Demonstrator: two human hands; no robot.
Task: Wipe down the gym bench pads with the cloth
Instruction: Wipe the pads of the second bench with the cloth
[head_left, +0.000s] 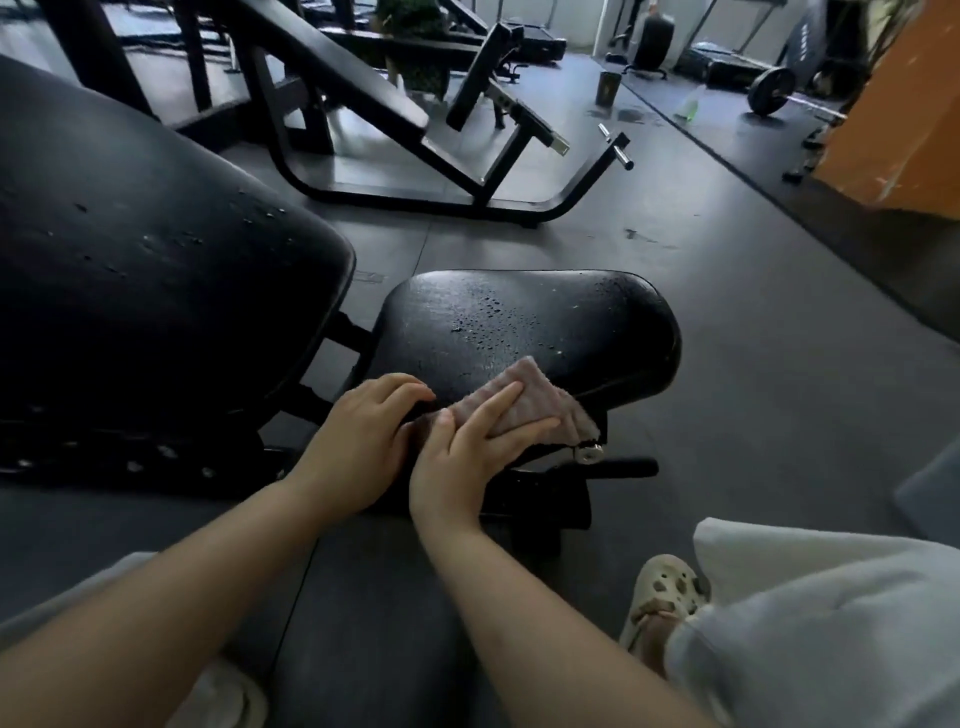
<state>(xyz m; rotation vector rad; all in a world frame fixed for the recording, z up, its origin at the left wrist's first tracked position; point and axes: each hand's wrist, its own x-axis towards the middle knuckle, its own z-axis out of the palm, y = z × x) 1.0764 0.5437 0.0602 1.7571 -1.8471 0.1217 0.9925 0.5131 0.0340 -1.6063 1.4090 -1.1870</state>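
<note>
Two black vinyl bench pads show: a small seat pad (545, 322) beaded with water droplets and one large back pad (145, 280) to its left. One folded pinkish-brown cloth (540, 405) lies on the seat pad's near edge. The right hand (467, 457) presses it flat with fingers spread. The left hand (358, 441) rests beside it, fingers loosely curved over the pad's edge, touching the cloth's near end.

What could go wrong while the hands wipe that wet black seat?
1. Droplets sit further up the seat pad and on the big back pad; the cloth could miss them.
2. The cloth's corner hangs by the metal knob and might snag.
3. The left hand rests on the wet edge and may slip.
</note>
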